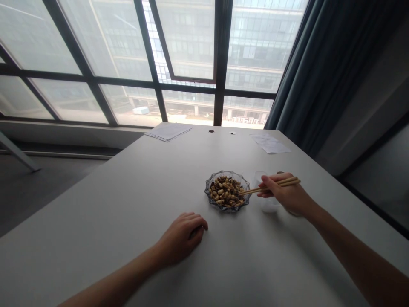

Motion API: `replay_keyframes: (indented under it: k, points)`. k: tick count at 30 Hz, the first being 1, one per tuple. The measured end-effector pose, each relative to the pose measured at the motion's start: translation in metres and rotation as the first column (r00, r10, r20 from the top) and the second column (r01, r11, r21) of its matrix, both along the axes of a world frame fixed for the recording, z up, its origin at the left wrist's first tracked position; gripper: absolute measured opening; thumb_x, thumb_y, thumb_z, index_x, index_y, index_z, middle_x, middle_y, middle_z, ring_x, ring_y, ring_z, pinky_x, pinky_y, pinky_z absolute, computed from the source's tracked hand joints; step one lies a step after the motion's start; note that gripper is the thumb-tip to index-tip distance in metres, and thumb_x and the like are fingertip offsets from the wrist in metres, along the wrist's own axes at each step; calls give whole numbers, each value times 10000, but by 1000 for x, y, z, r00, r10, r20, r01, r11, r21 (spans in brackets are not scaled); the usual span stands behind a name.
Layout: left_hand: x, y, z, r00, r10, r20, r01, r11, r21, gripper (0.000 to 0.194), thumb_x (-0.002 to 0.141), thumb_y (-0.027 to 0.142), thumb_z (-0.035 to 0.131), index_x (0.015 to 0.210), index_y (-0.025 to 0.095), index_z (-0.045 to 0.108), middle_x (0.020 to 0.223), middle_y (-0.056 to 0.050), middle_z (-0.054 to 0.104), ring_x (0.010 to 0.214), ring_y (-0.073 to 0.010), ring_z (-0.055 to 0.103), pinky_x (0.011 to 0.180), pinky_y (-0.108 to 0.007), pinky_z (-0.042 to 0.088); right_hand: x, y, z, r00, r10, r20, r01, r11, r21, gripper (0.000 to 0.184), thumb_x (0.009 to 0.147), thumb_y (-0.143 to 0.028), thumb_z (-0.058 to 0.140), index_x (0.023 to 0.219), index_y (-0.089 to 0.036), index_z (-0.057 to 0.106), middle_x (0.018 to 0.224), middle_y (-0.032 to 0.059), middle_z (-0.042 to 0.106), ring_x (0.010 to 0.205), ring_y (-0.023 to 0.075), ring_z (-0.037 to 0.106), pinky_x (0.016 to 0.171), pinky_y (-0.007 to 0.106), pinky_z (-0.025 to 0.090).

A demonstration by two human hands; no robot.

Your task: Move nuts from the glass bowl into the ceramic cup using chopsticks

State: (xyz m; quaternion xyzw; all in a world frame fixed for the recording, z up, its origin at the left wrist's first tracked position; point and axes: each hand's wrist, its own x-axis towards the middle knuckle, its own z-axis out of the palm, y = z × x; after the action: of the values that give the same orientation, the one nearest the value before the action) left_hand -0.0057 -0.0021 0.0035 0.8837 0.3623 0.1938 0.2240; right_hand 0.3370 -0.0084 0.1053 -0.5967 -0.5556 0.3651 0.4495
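Right hand: the right hand (277,189) is closed around a pair of chopsticks (271,186), their thick ends jutting out past the knuckles toward the bench's right edge.
Chopsticks: they slant down leftward, close together, the tips touching the contents of the bowl on its right side.
Bowl: a clear glass bowl (227,209) with a scalloped, pointed rim sits upright on the bench (128,200), somewhat closer to the right edge than the left.
Contents: a heaped mix (223,190) of pale, nut-like pieces and dark, slender ones, probably seeds, fills much of the bowl.
Left hand: the left hand (185,234) rests on the bench between the bowl and the near edge, to the bowl's left and apart from it; its fingers are loosely curled, half open, with nothing visible in them.
Clear ware: transparent containers (270,205) stand beside the bowl, under and behind the right hand; they are partly hidden, so their number and shape are hard to tell.
Far left corner: a few overlapping white papers (169,131) lie flat.
Far right corner: more thin white paper (271,143) lies near it.
Far edge: two small round fittings, one dark (211,131) and one pale (232,133), are set near its middle, before the window (191,42).
Right side: a dark curtain (322,64) hangs beyond the bench.
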Motion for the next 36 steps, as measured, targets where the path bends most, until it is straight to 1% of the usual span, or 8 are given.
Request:
replay_keyframes:
  k: [5,9,13,17,20,27,33,36]
  points:
    - [0,2,-1,1000,2,3,-2,1000,-2,216,930,122,515,959,232,698,920,-24,724,882,-203,623,845,-308,429,25,-28,4,973,-174,-154,180,983,29,447,793,-594,814,841,-150,816,811,131,800,729,284,799,717,357,691]
    - [1,2,-1,1000,4,-8,-4,1000,-2,216,938,138,503,953,229,698,911,-28,725,873,-206,623,836,-311,433,58,-62,7,898,-321,-301,362,928,92,398,745,-557,862,798,-164,824,802,136,798,728,281,798,716,312,685]
    - [1,2,0,1000,2,-14,-2,1000,2,223,943,150,493,956,228,701,922,-39,727,882,-211,629,837,-312,441,91,-96,0,782,-457,-424,560,814,155,294,773,-472,850,752,-181,816,793,108,790,673,241,788,733,260,671]
    - [2,4,0,1000,-2,-21,2,1000,7,229,964,178,476,954,220,701,913,-48,726,877,-212,635,835,-312,450,116,-123,-18,670,-587,-454,698,707,117,246,822,-419,788,717,-197,796,752,90,775,682,237,788,769,245,659]
    - [2,4,2,999,-1,-33,1,1000,12,241,979,201,460,956,216,700,905,-51,725,871,-214,638,828,-313,458,128,-137,-37,643,-619,-452,724,683,96,265,899,-403,705,719,-229,790,734,60,772,698,223,790,809,238,644]
    - [3,3,4,999,-11,-45,12,1000,21,255,988,218,446,969,213,700,913,-52,731,887,-218,656,841,-310,483,147,-149,-69,613,-628,-480,719,695,9,256,836,-431,788,765,-186,799,755,104,774,692,238,788,750,243,663]
    - [3,5,2,998,-22,-55,23,1000,20,255,993,216,444,985,219,699,916,-49,728,889,-215,662,842,-303,489,154,-153,-72,676,-609,-414,691,720,69,255,841,-446,778,795,-195,791,817,107,776,702,258,789,736,307,679]
    - [3,4,3,998,-19,-52,20,999,26,255,996,215,446,984,221,700,914,-47,728,888,-213,663,839,-297,488,150,-155,-66,668,-612,-423,700,710,78,255,857,-436,757,797,-190,794,792,109,774,695,250,788,748,291,673]
